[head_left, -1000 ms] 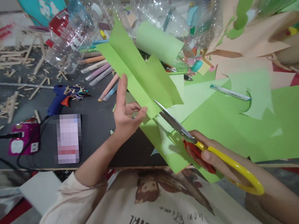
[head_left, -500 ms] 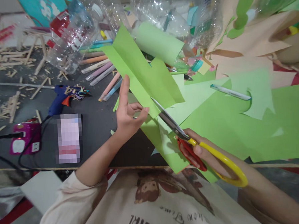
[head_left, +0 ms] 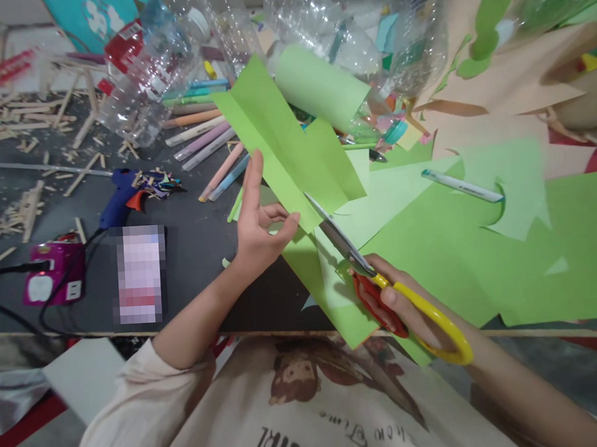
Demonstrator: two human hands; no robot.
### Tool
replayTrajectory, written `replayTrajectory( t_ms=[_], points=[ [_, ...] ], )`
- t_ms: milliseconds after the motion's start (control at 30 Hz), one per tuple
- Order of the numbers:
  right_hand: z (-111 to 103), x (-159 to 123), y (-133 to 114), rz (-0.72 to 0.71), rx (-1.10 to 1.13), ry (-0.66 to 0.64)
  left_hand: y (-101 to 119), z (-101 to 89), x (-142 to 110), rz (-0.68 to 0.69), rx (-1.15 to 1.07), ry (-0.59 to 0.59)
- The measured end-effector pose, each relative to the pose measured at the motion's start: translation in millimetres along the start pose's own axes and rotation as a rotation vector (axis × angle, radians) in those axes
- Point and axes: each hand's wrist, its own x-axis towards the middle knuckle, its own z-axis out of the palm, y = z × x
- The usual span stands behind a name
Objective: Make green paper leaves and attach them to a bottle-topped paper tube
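Note:
Between the thumb and fingers of my left hand [head_left: 261, 219] is a creased sheet of bright green paper [head_left: 284, 144], held up above the table. My right hand [head_left: 395, 298] grips scissors [head_left: 347, 244] with one yellow and one red handle. The blades point up and left and straddle the lower edge of the green paper, with one blade lying over its face. Behind the sheet stands a rolled pale green paper tube [head_left: 318, 86]. Larger green sheets [head_left: 430, 256] lie under and to the right of the scissors.
A blue glue gun [head_left: 119, 196], a phone [head_left: 140, 275] and a magenta box with a plugged cable [head_left: 53, 273] sit on the left. Wood sticks [head_left: 10, 118], markers [head_left: 202, 145] and clear plastic bottles [head_left: 132, 105] crowd the back. A white marker [head_left: 461, 185] lies right.
The scissor handles have swung slightly left and the blades look a little closer together. My left hand keeps its hold on the paper; the whole view has shifted slightly.

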Motion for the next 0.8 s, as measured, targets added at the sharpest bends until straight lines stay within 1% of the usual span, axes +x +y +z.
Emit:
replayTrajectory(
  t_ms=[133, 367, 467, 633, 733, 800],
  points=[
    [1.0, 0.9, -0.5, 0.006, -0.033, 0.009, -3.0, -1.1, 0.4, 0.011, 0.037, -0.015],
    [3.3, 2.6, 0.2, -0.014, -0.052, 0.019, -2.4, -3.1, 5.0, 0.045, -0.053, -0.018],
    [4.1, 2.8, 1.9, -0.018, -0.058, 0.019, -1.9, -4.4, 5.8, 0.046, -0.045, -0.03],
    [5.1, 1.5, 6.4, -0.055, -0.048, 0.018, 2.7, -5.0, 6.1, -0.001, -0.065, -0.003],
    [6.1, -2.9, 8.8, -0.066, 0.012, 0.003, 6.4, -4.6, 5.1, -0.031, -0.077, -0.019],
    [6.7, -7.2, 9.2, -0.044, 0.0, -0.032, 9.4, -4.3, 3.6, -0.049, -0.079, -0.037]
  ],
)
